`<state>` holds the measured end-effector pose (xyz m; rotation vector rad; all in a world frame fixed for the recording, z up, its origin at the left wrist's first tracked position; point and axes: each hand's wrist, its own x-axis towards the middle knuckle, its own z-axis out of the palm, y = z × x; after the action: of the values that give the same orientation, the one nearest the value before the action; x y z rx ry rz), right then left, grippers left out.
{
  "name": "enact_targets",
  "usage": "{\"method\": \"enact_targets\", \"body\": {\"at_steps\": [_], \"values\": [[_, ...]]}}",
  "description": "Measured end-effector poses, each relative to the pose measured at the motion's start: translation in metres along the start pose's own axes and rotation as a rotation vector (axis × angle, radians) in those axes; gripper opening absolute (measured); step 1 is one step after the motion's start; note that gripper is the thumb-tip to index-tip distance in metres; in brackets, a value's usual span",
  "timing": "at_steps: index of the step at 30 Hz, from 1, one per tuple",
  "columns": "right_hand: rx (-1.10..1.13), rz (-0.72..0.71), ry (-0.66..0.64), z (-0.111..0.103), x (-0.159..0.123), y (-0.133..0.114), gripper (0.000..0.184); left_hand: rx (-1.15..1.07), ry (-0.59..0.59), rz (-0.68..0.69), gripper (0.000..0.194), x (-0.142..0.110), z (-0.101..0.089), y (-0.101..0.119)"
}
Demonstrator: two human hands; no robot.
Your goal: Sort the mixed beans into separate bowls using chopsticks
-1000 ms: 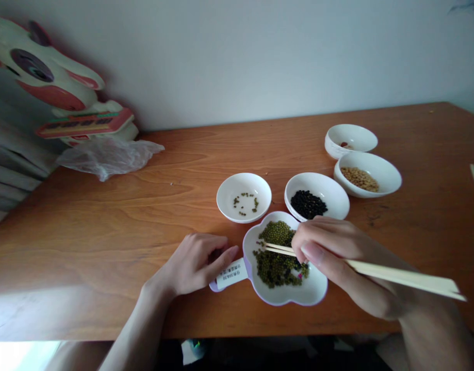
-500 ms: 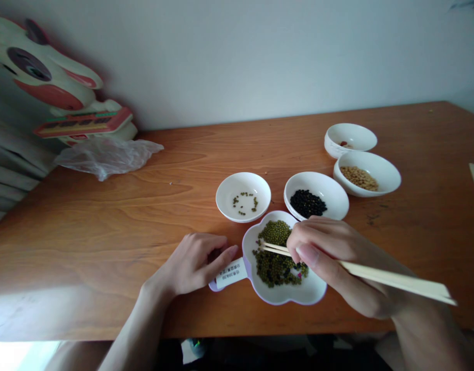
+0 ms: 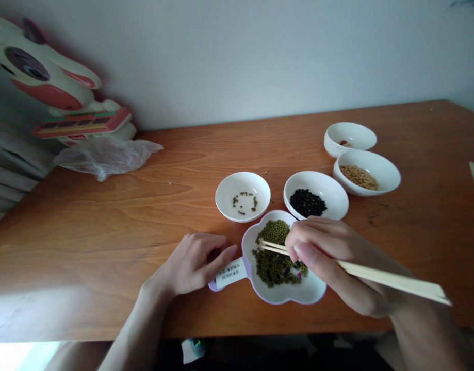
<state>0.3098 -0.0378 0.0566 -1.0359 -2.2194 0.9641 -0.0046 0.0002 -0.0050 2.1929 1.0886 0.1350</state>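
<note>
My right hand (image 3: 333, 257) is closed around a pair of wooden chopsticks (image 3: 391, 278). Their tips reach into a white, purple-rimmed flower-shaped dish (image 3: 310, 296), among green mung beans (image 3: 275, 232). Whether a bean is pinched between the tips is too small to tell. Darker beans are mixed into the lower pile, with a small pink bit beside them. My left hand (image 3: 194, 263) rests on the table with thumb and curled fingers at the dish's labelled handle (image 3: 231, 273). Just behind the dish, a white bowl (image 3: 225, 206) contains a loose ring of mung beans.
A bowl of black beans (image 3: 337, 201) stands right of the mung bean bowl. Farther right are a bowl of tan beans (image 3: 391, 180) and another bowl (image 3: 360, 134) with a few reddish bits. A plastic bag (image 3: 109, 154) and cow-shaped toy keyboard (image 3: 85, 123) occupy the back left.
The chopsticks and my right hand have shifted very slightly left, tips still in the dish. My left hand and the bowls stay where they were.
</note>
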Motion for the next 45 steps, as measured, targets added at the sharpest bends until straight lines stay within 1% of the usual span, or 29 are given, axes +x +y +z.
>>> {"method": "enact_targets", "body": {"at_steps": [7, 12, 18, 22, 30, 39, 45], "values": [[0.010, -0.066, 0.066, 0.0027, 0.0017, 0.0024, 0.035, 0.003, 0.010, 0.008, 0.047, -0.0005, 0.0006, 0.0003], [-0.004, -0.041, 0.016, 0.0013, 0.0024, 0.0039, 0.037, 0.000, 0.013, 0.010, 0.047, -0.0011, -0.0003, 0.0009], [-0.003, -0.019, -0.007, 0.0005, 0.0042, 0.0010, 0.038, -0.009, 0.017, 0.017, 0.045, -0.0005, -0.0007, 0.0017], [0.012, -0.016, 0.000, 0.0017, 0.0035, 0.0012, 0.037, -0.005, 0.021, 0.017, 0.045, -0.0010, -0.0006, 0.0006], [0.041, -0.054, 0.062, 0.0045, 0.0026, 0.0051, 0.035, 0.007, 0.009, 0.009, 0.048, -0.0013, -0.0004, 0.0017], [0.021, 0.023, -0.007, 0.0020, 0.0012, 0.0029, 0.037, 0.010, 0.009, 0.008, 0.048, -0.0014, -0.0013, 0.0023], [0.026, -0.012, 0.031, 0.0035, 0.0033, 0.0022, 0.036, 0.002, 0.027, 0.022, 0.045, -0.0010, -0.0003, 0.0009]]}}
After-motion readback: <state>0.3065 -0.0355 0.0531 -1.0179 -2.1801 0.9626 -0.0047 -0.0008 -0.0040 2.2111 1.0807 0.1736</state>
